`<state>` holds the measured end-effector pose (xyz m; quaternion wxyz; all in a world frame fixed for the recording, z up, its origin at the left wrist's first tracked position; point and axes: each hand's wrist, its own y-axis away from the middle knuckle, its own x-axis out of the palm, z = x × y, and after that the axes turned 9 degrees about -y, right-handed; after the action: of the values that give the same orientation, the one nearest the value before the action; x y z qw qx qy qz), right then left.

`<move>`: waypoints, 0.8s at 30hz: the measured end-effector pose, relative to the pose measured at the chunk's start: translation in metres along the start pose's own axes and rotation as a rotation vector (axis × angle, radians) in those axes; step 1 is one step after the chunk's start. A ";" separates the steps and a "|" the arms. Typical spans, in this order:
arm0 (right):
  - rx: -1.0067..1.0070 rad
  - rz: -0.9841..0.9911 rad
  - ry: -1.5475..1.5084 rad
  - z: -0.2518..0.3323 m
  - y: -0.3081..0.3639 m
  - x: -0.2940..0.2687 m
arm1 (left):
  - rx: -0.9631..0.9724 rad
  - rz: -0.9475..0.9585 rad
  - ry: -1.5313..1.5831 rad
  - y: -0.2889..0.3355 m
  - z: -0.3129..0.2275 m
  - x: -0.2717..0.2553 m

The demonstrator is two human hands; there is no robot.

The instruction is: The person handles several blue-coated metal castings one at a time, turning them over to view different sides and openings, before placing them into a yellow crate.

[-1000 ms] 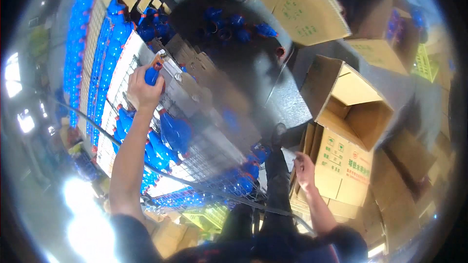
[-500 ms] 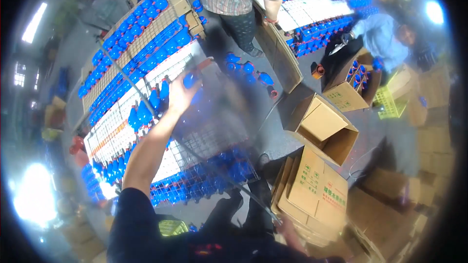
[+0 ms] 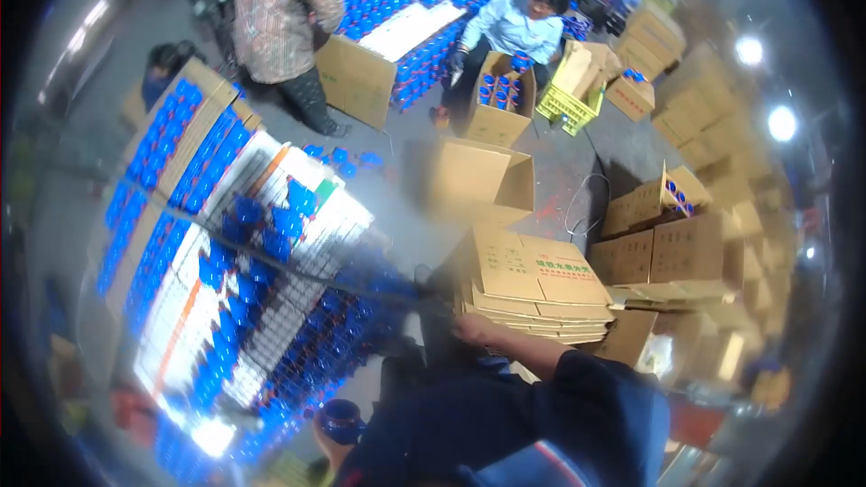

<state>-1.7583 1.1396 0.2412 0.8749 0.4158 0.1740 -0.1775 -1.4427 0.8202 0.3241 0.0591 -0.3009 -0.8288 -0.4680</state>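
Observation:
My left hand (image 3: 327, 447) is low in the picture, close to my body, with its fingers around a rounded dark blue water meter housing (image 3: 340, 418) that has a reddish rim. My right hand (image 3: 474, 330) is closed at the near end of a long dark rod (image 3: 298, 272), beside a stack of flattened cardboard boxes (image 3: 532, 275); blur softens the rod there. The rod slants over a rack (image 3: 185, 307) with white sheets and wire mesh. Many more blue housings (image 3: 236, 302) stand in rows on it.
An open carton (image 3: 483, 182) stands beyond the flattened boxes. A seated person in light blue (image 3: 514, 22) has a carton of housings (image 3: 501, 95); someone in a striped shirt (image 3: 280, 13) stands at the back. Loose housings (image 3: 343, 160) lie on the floor. Stacked cartons (image 3: 677, 248) line the right.
My left hand has come back from above the rack to near my body, with a blue housing in it. My view has swung right; the rod is still at my right hand.

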 end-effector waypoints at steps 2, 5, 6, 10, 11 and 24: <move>-0.330 -0.057 -0.076 0.075 -0.004 -0.016 | 0.083 -0.056 0.299 0.040 0.006 -0.010; -0.694 -0.148 -0.245 0.183 -0.004 -0.020 | 0.198 0.015 0.271 0.050 -0.046 0.023; -0.773 -0.078 -0.094 0.194 -0.025 -0.011 | 0.223 -0.146 0.319 0.057 -0.075 0.057; -0.745 0.405 -0.516 0.358 0.035 0.003 | 0.525 -0.450 0.335 0.084 -0.112 0.072; -0.617 0.544 -0.548 0.383 0.051 0.007 | 0.640 -0.366 0.307 0.089 -0.112 0.068; -1.491 0.535 -0.187 0.410 0.162 0.077 | 1.264 -0.243 0.885 0.222 -0.041 0.098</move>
<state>-1.5526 0.8989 0.5582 0.9464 -0.2679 0.0671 0.1674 -1.4067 0.9147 0.5487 0.4927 0.0975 -0.8647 0.0132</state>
